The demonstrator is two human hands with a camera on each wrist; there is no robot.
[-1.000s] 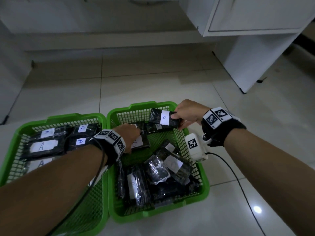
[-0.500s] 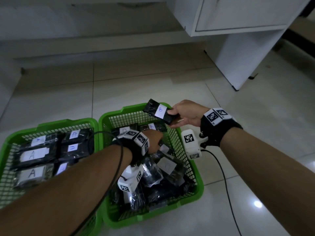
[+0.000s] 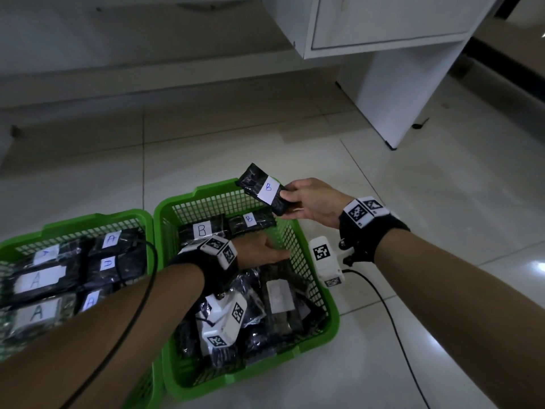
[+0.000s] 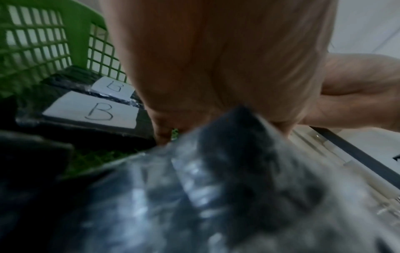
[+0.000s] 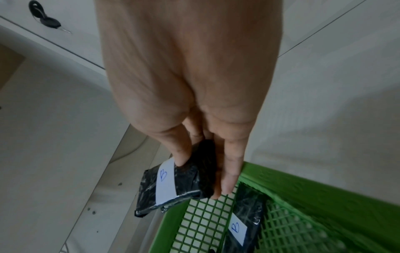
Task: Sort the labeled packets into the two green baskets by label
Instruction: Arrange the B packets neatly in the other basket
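Note:
Two green baskets stand side by side on the floor. The left basket (image 3: 97, 221) holds black packets labelled A (image 3: 38, 281). In the right basket (image 3: 212, 188), two B packets (image 3: 203, 231) (image 4: 93, 111) lie along the far wall above a loose pile. My right hand (image 3: 287, 199) (image 5: 203, 174) pinches a black B packet (image 3: 261, 187) (image 5: 179, 184) in the air over the right basket's far right corner. My left hand (image 3: 274, 252) (image 4: 227, 116) is down inside the right basket by its right wall, closing on a shiny wrapped packet (image 4: 216, 188) from the pile.
A white cabinet (image 3: 398, 84) stands on the tiled floor beyond and to the right. A black cable (image 3: 383, 305) trails over the floor right of the basket. Another cable (image 3: 141, 290) crosses the left basket along my left forearm.
My right hand lifted the B packet up and back over the far rim. My left hand moved from the basket's far end rightward onto the pile.

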